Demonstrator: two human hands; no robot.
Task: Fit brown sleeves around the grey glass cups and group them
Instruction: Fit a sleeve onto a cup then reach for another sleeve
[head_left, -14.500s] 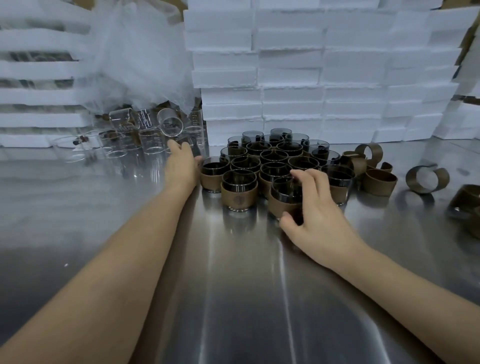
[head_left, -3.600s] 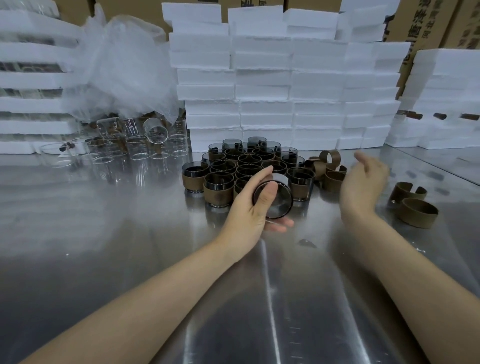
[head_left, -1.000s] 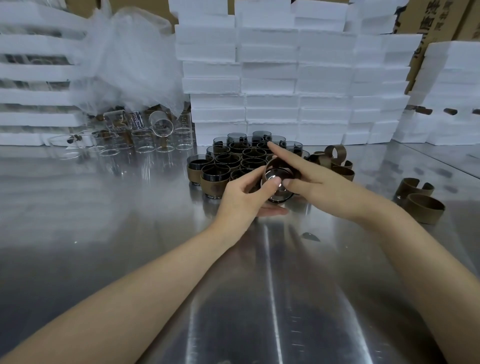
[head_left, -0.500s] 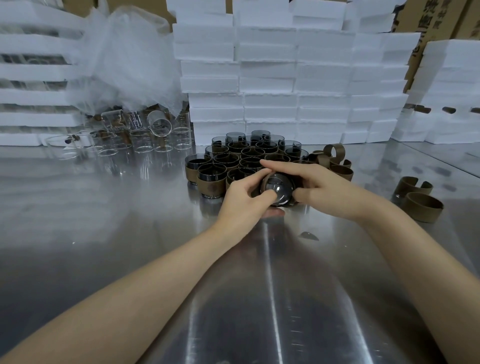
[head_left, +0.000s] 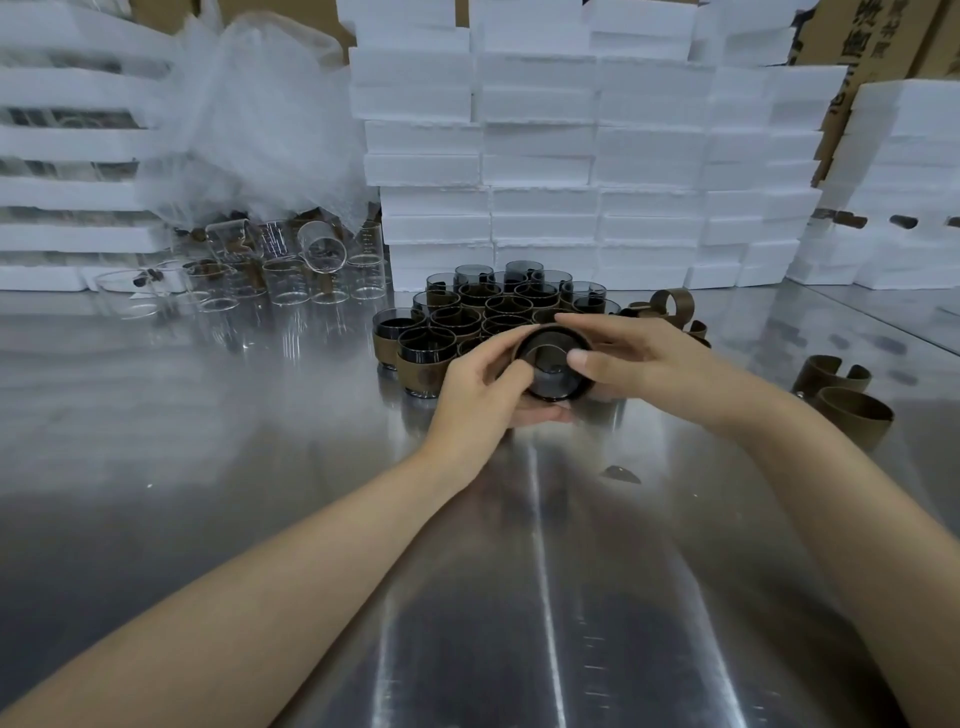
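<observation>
steel table (head_left: 249, 426): right hand (head_left: 641, 358) now joins left hand (head_left: 475, 397) on grey cup (head_left: 549, 375).

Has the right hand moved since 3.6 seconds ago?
Yes. The right hand went left, from the loose sleeves to the cup in the left hand, before the sleeved group.

A: Is there any writing to read here?
B: Only on the cardboard box (head_left: 883, 36) at the top right, behind the white foam stacks (head_left: 540, 156): a column of large dark printed characters, cut off at the edge and too blurred to make out.
A: Any numbers or labels?
B: The clear glasses (head_left: 283, 280) at the back left carry fine printed measuring lines; any figures beside them are too small to read
</observation>
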